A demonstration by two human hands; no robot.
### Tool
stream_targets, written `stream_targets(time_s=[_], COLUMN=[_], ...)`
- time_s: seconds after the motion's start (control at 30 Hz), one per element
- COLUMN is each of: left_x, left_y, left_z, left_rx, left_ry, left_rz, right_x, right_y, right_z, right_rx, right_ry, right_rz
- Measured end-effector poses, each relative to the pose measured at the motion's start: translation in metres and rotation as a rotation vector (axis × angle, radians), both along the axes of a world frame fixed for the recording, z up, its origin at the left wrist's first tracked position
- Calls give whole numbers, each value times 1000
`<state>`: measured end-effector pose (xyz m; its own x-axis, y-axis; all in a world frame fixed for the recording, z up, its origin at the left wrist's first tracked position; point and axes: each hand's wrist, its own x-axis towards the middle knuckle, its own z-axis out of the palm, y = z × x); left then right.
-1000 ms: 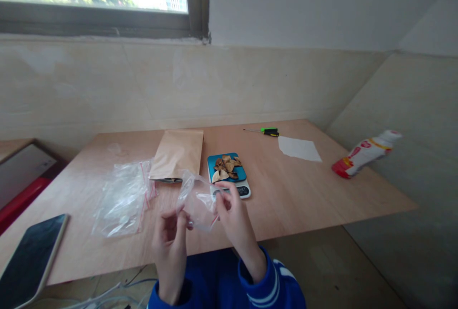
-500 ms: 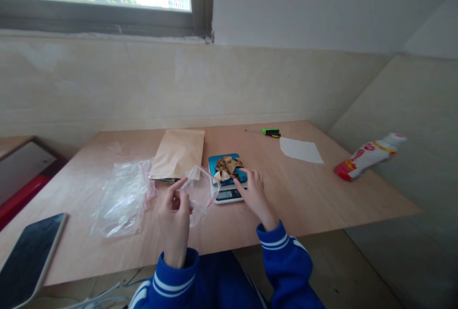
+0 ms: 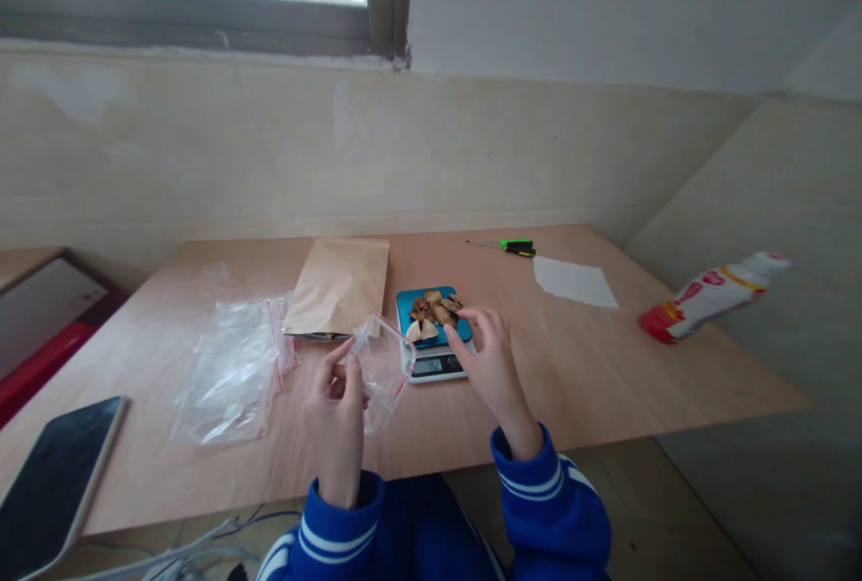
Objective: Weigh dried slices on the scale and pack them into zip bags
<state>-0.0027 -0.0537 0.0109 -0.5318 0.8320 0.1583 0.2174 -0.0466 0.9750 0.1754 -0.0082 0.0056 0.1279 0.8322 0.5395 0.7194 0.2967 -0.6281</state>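
My left hand pinches the edge of a clear zip bag with a red seal line, its mouth turned toward the scale. Dried brown slices, which look like dried mushroom, lie heaped on the blue plate of a small kitchen scale. Over the right side of the heap, my right hand has thumb and forefinger closed about one dried slice. Digits show on the scale's display, too small to read surely. Behind the clear bag lies a brown paper pouch.
Several clear zip bags are stacked on the left of the wooden table, with a phone at the near left corner. Screwdrivers and white paper lie farther back. A red and white bottle stands at right.
My right thumb and forefinger have risen slightly and closed about a slice at the heap's right side. The left hand keeps holding the bag. The whole view has shifted a little.
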Motion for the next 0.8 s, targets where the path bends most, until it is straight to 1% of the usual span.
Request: stream_targets(time_s=[0.03, 0.1, 0.17, 0.2, 0.27, 0.4, 0.47, 0.53, 0.6, 0.67, 0.73, 0.8], left_x=[0, 0, -1, -1, -2, -3, -2, -2, -2, -3, -4, -3], left_y=[0, 0, 0, -1, -2, -3, -3, -3, -3, -3, -3, -2], left_z=[0, 0, 1, 2, 4, 5, 3, 0, -3, -6, -8, -9], left_rx=[-5, -18, -34, -42, -48, -32, -28, -25, -23, -25, -30, -34], left_ry=[-4, -12, -9, 0, 18, -3, -38, -72, -91, -101, -115, -128], left_rz=[-1, 0, 12, 21, 38, 38, 22, 4, -10, -19, -25, -30], right_x=[-6, -16, -22, -23, -21, -18, -20, -24, -25, -24, -21, -20], right_y=[-4, -9, -7, -4, 6, 20, 22, 22, 22, 22, 20, 14], right_z=[10, 23, 24, 18, 1, -40, -51, -56, -56, -52, -44, -28], right_rx=[20, 4, -28, -35, -35, -81, -105, -121, -141, -153, -139, -96], right_ry=[20, 36, 72, 97, 114, -62, -148, -207, -228, -195, -111, 4], right_rz=[70, 198, 255, 244, 156, -50, -98, -113, -106, -91, -69, -49])
